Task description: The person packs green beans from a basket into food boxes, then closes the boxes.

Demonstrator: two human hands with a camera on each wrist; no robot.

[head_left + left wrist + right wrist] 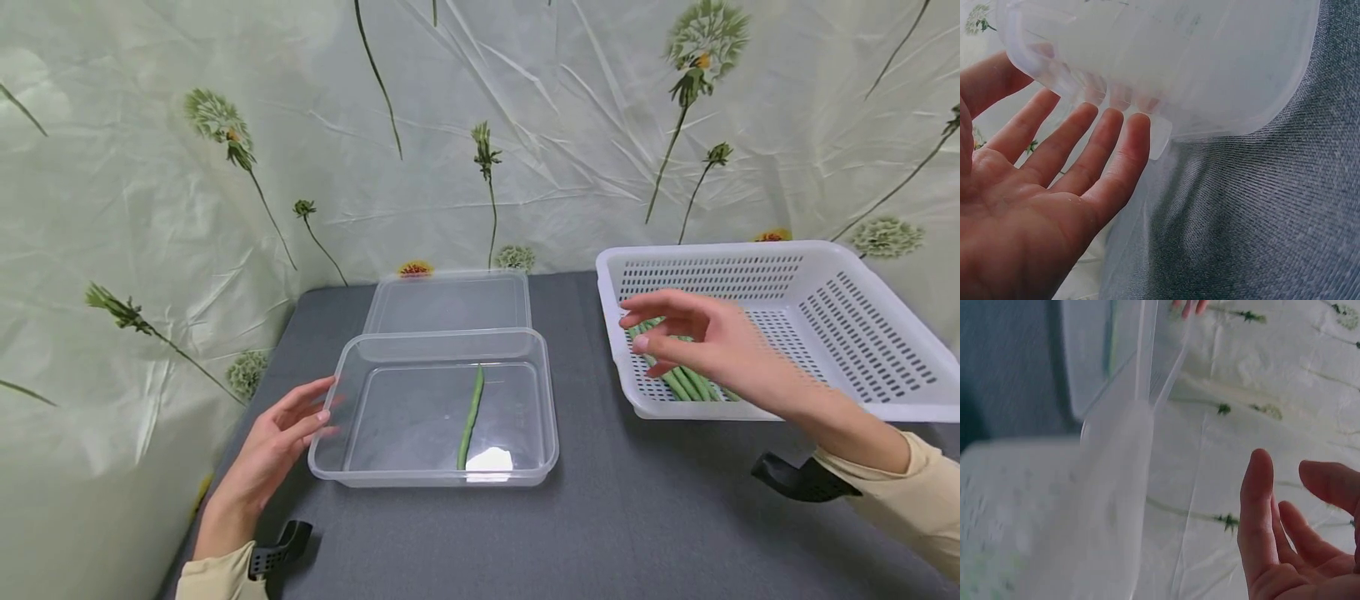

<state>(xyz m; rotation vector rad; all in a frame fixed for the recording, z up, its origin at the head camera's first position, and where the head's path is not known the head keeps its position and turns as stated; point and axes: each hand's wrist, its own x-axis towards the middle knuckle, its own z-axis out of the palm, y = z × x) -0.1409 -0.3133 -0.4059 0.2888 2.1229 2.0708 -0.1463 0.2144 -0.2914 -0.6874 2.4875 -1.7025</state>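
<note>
A clear plastic container (330, 454) stands on the grey table with one green bean (471, 415) lying in it. My left hand (281, 437) rests open against the container's left wall, fingertips (1116, 122) touching the plastic (1210, 69). My right hand (693, 337) hovers empty, fingers relaxed, over the left part of a white slotted basket (847, 333). Several green beans (686, 379) lie in the basket under that hand. In the right wrist view the open right hand (1291, 531) shows against the flowered backdrop, with the blurred basket rim (1110, 506) beside it.
The container's clear lid (450, 302) lies flat just behind it. A flowered plastic backdrop (480, 125) closes off the back and left. Bare grey table (637, 517) stretches in front of the container and basket.
</note>
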